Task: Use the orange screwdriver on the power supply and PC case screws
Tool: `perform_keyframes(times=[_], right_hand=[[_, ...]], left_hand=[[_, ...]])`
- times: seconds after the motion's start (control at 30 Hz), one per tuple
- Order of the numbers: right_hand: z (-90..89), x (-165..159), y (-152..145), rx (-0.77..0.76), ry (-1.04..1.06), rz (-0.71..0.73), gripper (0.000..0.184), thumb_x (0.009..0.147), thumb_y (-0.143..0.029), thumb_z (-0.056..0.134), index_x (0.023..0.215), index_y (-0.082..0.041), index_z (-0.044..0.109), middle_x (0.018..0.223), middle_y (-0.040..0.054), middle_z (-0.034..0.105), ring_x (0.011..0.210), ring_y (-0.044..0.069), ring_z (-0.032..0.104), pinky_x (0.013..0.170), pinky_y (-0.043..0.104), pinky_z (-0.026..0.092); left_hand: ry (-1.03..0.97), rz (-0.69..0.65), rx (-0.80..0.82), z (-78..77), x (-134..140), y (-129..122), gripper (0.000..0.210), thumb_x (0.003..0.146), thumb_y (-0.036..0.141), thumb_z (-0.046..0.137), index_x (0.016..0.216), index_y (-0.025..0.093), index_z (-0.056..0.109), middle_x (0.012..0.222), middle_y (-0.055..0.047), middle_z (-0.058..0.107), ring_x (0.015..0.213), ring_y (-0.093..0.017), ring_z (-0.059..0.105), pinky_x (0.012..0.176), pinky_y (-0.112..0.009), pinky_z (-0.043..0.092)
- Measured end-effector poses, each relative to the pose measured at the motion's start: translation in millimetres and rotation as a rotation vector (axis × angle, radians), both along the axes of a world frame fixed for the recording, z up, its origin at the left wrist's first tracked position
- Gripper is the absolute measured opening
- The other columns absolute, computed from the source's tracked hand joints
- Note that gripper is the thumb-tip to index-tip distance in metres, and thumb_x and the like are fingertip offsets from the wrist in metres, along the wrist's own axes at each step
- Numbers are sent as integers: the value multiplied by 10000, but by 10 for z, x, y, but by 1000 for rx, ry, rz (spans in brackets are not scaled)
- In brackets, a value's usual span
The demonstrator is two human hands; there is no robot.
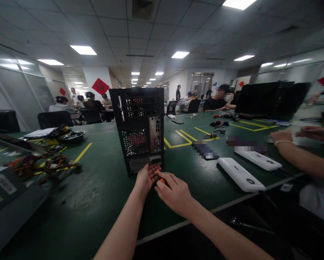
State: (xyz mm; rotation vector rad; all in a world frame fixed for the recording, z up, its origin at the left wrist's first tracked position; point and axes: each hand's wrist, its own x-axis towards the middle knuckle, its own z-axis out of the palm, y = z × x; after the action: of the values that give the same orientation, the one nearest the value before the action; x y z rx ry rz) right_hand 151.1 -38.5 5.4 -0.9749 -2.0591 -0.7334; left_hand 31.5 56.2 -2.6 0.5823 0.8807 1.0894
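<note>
A black computer tower case stands upright on the green table, its rear panel facing me. Vent holes and a metal port plate show on that panel, with a power supply at the bottom. My right hand is closed around a screwdriver with an orange and black handle, its thin shaft pointing at the power supply's lower right area. Beside the shaft, my left hand has its fingers stretched out near the case's bottom edge. The screwdriver's tip is too small to make out.
Bundled cables and a grey metal box lie to the left, near a metal bowl. White power banks and a phone are on the right. A co-worker's hands work at the far right; black monitors stand behind.
</note>
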Motion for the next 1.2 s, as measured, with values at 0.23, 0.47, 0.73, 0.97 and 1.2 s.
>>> perform_keyframes(times=[0.23,0.47,0.73,0.97,1.2], right_hand=[[-46,-36,5,-13,-15,3,256,786,-184,449,1039,-185,491,1190,126,464,1012,194,486,711,279,477],[-11,-55,-58,-92,16,-13,224,772,-208,461,980,-148,521,1119,126,514,1044,216,458,810,335,442],[-37,-39,-59,-65,63,-99,203,801,-171,436,981,-182,528,1051,86,565,951,169,519,739,281,463],[-58,-49,-64,-51,-38,-62,270,790,-147,439,1049,-168,511,1122,112,530,999,193,497,735,277,458],[-59,-66,-81,-82,-70,-93,197,791,-191,454,963,-192,549,1089,84,547,904,189,517,739,311,443]], left_hand=[[-21,-71,47,4,-140,-6,255,822,269,370,847,92,553,906,-140,619,790,-159,605,654,-241,486],[-51,-161,55,14,-179,-17,233,811,204,373,865,75,559,874,-132,626,757,-150,612,639,-232,493],[-65,-110,58,50,-148,-45,178,785,165,395,818,88,553,864,-134,630,754,-149,615,642,-230,496],[-36,-156,42,42,-152,-55,206,786,202,420,844,80,576,839,-113,638,707,-137,613,613,-226,491],[-1,-112,124,1,-150,-60,133,729,149,540,826,87,605,733,-73,644,577,-91,581,519,-178,463]])
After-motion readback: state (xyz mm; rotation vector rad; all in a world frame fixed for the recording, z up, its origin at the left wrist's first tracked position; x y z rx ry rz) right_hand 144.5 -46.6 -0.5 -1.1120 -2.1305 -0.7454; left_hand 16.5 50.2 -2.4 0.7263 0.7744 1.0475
